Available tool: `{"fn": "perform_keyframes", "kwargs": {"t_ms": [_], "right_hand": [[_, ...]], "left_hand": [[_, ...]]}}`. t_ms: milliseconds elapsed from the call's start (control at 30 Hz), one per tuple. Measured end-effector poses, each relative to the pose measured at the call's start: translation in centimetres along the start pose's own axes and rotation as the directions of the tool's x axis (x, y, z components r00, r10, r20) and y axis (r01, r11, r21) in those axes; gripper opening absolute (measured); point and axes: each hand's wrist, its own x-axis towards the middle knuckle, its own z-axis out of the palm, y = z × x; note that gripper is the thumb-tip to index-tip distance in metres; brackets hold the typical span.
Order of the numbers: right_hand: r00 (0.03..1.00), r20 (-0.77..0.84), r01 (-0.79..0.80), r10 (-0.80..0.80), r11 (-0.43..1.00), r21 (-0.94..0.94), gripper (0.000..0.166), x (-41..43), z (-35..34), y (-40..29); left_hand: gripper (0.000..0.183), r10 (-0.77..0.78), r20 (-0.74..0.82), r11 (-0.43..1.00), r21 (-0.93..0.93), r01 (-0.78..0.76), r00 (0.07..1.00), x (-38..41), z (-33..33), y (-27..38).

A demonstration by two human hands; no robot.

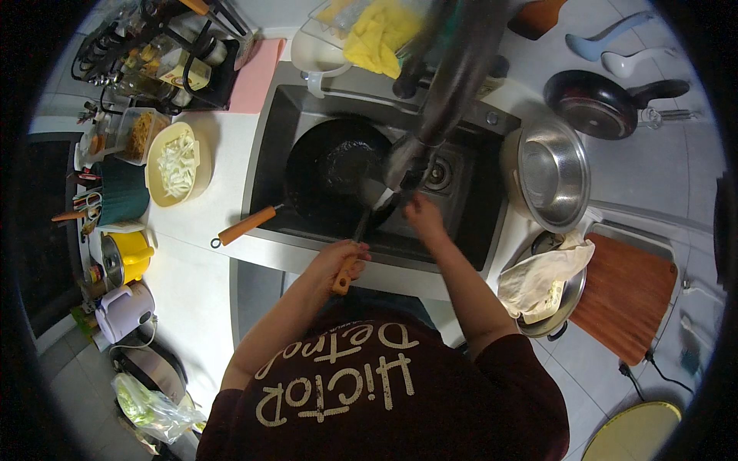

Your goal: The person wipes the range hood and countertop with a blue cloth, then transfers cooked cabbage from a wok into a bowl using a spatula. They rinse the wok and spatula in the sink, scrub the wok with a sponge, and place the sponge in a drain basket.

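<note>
My left hand point(340, 262) is closed around the wooden handle of a metal spatula point(362, 222). The spatula's head reaches over a black wok point(331, 167) in the dark sink point(268, 144). My right hand point(424, 216) is over the sink, to the right of the spatula's head, with its fingers curled; whether they hold anything is unclear. Above the wok's right side hangs the black faucet point(435, 109), with what looks like blurred water at its mouth. The wok's wooden handle point(248, 226) sticks out over the sink's left front rim.
To the left, a cream basin point(199, 173) holds sliced white vegetables point(177, 164). A yellow cloth point(380, 37) lies behind the sink. At right are a metal bowl point(553, 173), a cloth-covered pot point(545, 282) and a wooden cutting board point(625, 294). A frying pan point(594, 106) hangs on the wall.
</note>
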Motion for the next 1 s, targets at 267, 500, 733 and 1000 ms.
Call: {"fn": "perform_keyframes", "kwargs": {"t_ms": [267,500,733,1000], "right_hand": [[0.965,0.163,0.254,-0.207,0.895,-0.366,0.039,3.8,9.0,-1.1],[0.963,0.147,0.242,-0.227,0.966,-0.095,0.037,1.7,6.7,-2.2],[0.824,0.159,0.543,-0.543,0.838,0.052,0.032,-3.4,7.7,-4.6],[0.986,-0.128,0.093,-0.108,0.988,-0.120,0.030,5.1,8.6,3.1]], "left_hand": [[0.020,-0.051,0.065,0.997,0.060,0.047,0.997,-1.8,-0.3,-0.4],[0.020,0.047,0.108,0.998,-0.045,-0.042,0.993,-2.2,-1.1,-1.1],[0.020,0.013,0.094,0.999,0.030,-0.016,0.996,-1.8,-1.2,-0.4],[0.025,-0.079,0.183,0.997,0.041,0.073,0.980,-2.4,-1.8,-1.1]]}}
